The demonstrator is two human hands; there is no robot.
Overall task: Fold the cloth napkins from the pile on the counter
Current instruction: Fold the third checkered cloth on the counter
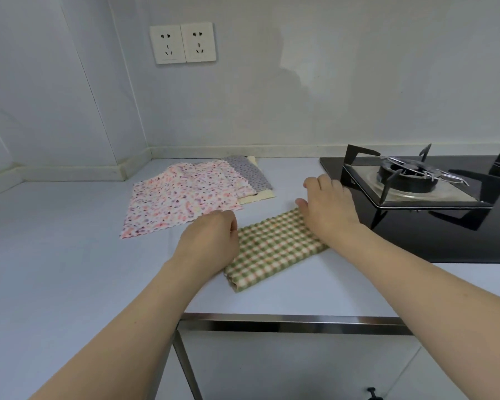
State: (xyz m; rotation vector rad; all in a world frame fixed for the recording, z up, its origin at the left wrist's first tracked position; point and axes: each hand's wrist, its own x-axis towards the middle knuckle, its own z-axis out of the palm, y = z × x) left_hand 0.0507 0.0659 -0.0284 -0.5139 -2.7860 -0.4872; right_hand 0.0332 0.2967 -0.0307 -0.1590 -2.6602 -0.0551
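Checked napkin [274, 249]: folded strip on desk [70, 255], centre. Left hand [211, 241] curled, gripping its near-left edge; right hand [326, 209] flat, pressing its far end. Napkin pile [185, 194]: 11 o'clock. Stove [416, 180]: 2 o'clock.

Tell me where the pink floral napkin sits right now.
The pink floral napkin lies atop the pile, center-left in the head view, behind the left hand.
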